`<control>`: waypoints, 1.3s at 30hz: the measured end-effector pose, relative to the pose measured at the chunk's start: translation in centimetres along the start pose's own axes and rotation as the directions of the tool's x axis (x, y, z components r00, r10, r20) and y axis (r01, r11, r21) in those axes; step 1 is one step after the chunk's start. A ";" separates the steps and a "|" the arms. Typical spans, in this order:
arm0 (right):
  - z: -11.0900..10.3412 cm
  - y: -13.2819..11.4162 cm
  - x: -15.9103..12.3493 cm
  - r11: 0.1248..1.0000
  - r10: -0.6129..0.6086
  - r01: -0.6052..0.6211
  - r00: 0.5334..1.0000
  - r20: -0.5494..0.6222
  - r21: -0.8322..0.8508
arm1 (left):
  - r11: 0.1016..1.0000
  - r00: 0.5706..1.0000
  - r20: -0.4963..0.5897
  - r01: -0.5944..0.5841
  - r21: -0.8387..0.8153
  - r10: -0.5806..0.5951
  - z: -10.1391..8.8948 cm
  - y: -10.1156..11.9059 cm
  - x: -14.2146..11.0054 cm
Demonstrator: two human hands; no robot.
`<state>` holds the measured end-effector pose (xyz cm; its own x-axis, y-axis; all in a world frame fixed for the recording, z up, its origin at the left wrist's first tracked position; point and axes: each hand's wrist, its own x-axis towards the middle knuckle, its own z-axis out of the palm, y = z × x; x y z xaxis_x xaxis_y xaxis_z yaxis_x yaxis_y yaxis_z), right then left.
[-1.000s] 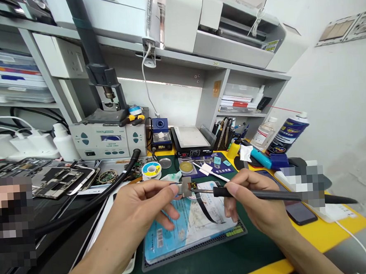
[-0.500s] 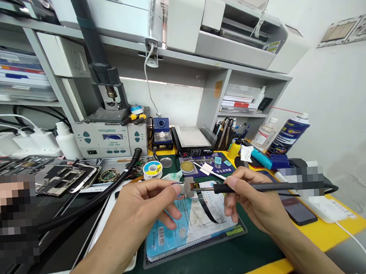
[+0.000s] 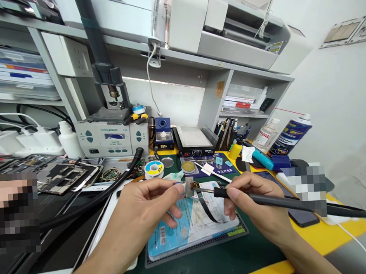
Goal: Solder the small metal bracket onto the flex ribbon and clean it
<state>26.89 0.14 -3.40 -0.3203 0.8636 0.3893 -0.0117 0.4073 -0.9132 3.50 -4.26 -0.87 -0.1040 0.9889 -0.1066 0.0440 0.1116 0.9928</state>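
Observation:
My left hand (image 3: 141,214) pinches a small metal clip (image 3: 189,185) between thumb and fingers. A black flex ribbon cable (image 3: 206,208) hangs from the clip's end. My right hand (image 3: 255,209) holds a black-handled soldering iron (image 3: 267,199) like a pen, its thin tip at a tiny component on the ribbon's end (image 3: 196,186). I cannot tell whether the tip touches it. Below both hands lies a blue and white printed booklet (image 3: 189,231) on a dark green mat (image 3: 196,260).
A solder wire spool (image 3: 154,169), a flux tin (image 3: 188,167), a soldering station (image 3: 163,134) and a hot air station (image 3: 111,138) stand ahead. Opened phone parts (image 3: 64,177) lie left. A phone (image 3: 304,217) and a blue spray can (image 3: 290,136) are right. Pixelated patches cover both edges.
The iron's handle has tilted, its rear end now sloping lower to the right. The whole view has shifted slightly. My left hand still holds the clip in the same way.

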 end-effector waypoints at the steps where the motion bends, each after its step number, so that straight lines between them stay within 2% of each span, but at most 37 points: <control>1: 0.0 -0.1 -0.1 1.000 -0.006 0.006 1.000 0.000 -0.026 | 1.000 1.000 0.002 0.000 0.002 0.000 0.0 0.0 0.0; 4: 0.2 -0.3 -0.3 0.992 -0.035 0.033 0.999 -0.009 -0.125 | 1.000 1.000 -0.006 -0.002 -0.004 0.002 0.1 0.1 -0.1; 10: 0.3 0.0 -0.5 0.936 -0.209 0.208 0.977 0.027 -0.285 | 1.000 0.999 -0.030 -0.013 -0.025 0.012 0.2 0.1 -0.2; 15: 0.4 0.0 -0.3 0.842 -0.397 0.397 0.914 0.080 -0.365 | 1.000 0.999 -0.031 -0.012 -0.016 0.012 0.3 0.1 -0.2; 18: 0.5 -0.1 -0.2 0.794 -0.467 0.470 0.878 0.106 -0.387 | 1.000 0.999 -0.048 -0.018 -0.019 0.018 0.3 -0.1 -0.1; 25: 0.7 -0.1 -0.1 0.762 -0.527 0.537 0.839 0.136 -0.362 | 1.000 1.000 -0.004 0.001 -0.021 -0.001 -0.2 -0.6 0.3; 31: 0.8 0.2 0.0 0.739 -0.553 0.567 0.819 0.153 -0.364 | 1.000 1.000 -0.014 0.007 -0.006 -0.007 -0.3 -0.7 0.5; 37: 0.7 0.4 -0.3 0.757 -0.530 0.550 0.833 0.159 -0.354 | 1.000 0.999 -0.036 -0.001 -0.018 0.001 -0.3 -0.8 0.6; 39: 0.6 0.3 -0.4 0.793 -0.497 0.504 0.860 0.114 -0.341 | 1.000 1.000 -0.031 0.001 -0.021 -0.002 -0.4 -0.9 0.6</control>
<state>26.43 -0.31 -3.88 -0.3775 0.5063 0.7753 0.1526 0.8598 -0.4873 3.03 -3.81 -1.77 -0.1352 0.9850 -0.1068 0.0234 0.1110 0.9935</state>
